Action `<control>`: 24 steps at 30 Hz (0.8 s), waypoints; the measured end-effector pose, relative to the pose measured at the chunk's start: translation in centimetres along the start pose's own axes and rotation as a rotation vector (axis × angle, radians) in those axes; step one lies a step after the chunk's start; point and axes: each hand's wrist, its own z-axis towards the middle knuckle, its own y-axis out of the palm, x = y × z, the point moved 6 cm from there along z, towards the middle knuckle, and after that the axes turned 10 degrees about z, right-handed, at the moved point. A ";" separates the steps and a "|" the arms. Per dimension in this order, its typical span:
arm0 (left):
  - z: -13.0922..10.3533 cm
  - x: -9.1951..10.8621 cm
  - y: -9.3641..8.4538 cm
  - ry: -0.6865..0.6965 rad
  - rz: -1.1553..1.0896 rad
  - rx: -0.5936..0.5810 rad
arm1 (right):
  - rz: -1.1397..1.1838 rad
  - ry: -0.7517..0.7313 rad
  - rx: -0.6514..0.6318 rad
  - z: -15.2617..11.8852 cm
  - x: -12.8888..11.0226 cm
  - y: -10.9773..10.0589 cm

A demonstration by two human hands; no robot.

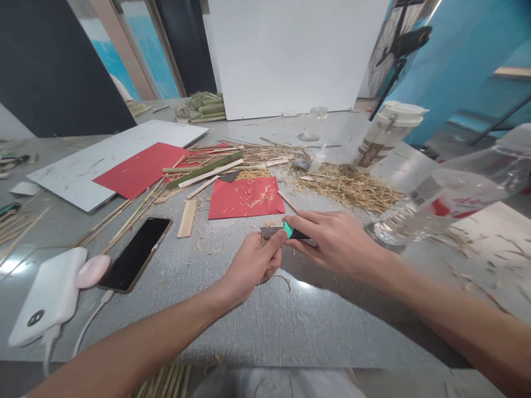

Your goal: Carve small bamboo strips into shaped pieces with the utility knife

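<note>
A utility knife (296, 233) with a black and green handle is gripped in my right hand (338, 237), its blade pointing left. My left hand (257, 257) is closed at the blade, with the thumb pressed against the knife near its green part. Whatever the left fingers hold is mostly hidden; a small pale bit shows behind the blade. Just beyond the hands lies a red sheet (244, 205) scattered with pale shavings. A thin stick (287, 201) runs from that sheet's edge to my right fingers; I cannot tell whether they hold it.
Left are a phone (139, 251), a white power bank (50, 298) with cables and a flat wooden strip (187, 218). Straw pieces (348, 185) and stalks (232, 155) lie behind. A plastic bottle (440, 202) and white-lidded container (385, 132) stand right; a white board (290, 61) stands at the back.
</note>
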 end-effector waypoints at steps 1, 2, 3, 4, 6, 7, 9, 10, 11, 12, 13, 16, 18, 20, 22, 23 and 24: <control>0.0 -0.1 0.0 0.005 0.008 0.002 | -0.010 0.000 -0.002 0.0 0.0 0.0; 0.0 -0.1 0.1 0.011 0.009 0.004 | -0.018 0.001 -0.002 0.0 -0.1 0.0; -0.1 -0.1 0.1 0.018 0.003 0.008 | -0.023 0.003 0.001 -0.1 -0.1 0.1; -0.1 -0.1 0.2 0.025 -0.007 0.015 | -0.028 0.006 0.011 -0.1 -0.2 0.2; -0.1 -0.1 0.2 0.038 -0.039 0.036 | -0.041 0.018 0.044 -0.2 -0.4 0.5; -0.1 -0.1 0.3 0.041 -0.056 0.047 | -0.048 0.027 0.066 -0.3 -0.5 0.7; -0.2 0.0 0.3 0.040 -0.084 0.066 | -0.064 0.050 0.111 -0.4 -0.8 1.2; -0.2 0.0 0.3 0.036 -0.091 0.073 | -0.071 0.064 0.128 -0.5 -0.9 1.5; -0.3 0.0 0.3 0.031 -0.093 0.081 | -0.076 0.078 0.143 -0.6 -0.9 1.7; -0.3 0.0 0.2 0.027 -0.094 0.089 | -0.080 0.087 0.157 -0.7 -1.0 2.0; -0.3 0.1 0.2 0.022 -0.095 0.098 | -0.082 0.095 0.168 -0.8 -1.0 2.2; -0.4 0.0 0.2 0.008 -0.095 0.115 | -0.077 0.120 0.177 -0.9 -1.1 2.5; -0.4 -0.1 0.2 0.000 -0.091 0.132 | -0.064 0.146 0.177 -0.8 -1.2 2.6; -0.5 -0.1 0.1 0.005 -0.081 0.168 | -0.049 0.178 0.187 -0.6 -1.4 2.5; -0.5 0.0 -0.1 0.023 -0.066 0.211 | -0.032 0.198 0.204 -0.3 -1.5 2.3; -0.5 0.2 -0.2 0.034 -0.056 0.224 | -0.023 0.199 0.212 -0.2 -1.5 2.2; -0.5 0.3 -0.3 0.042 -0.044 0.227 | -0.012 0.190 0.213 0.0 -1.4 2.0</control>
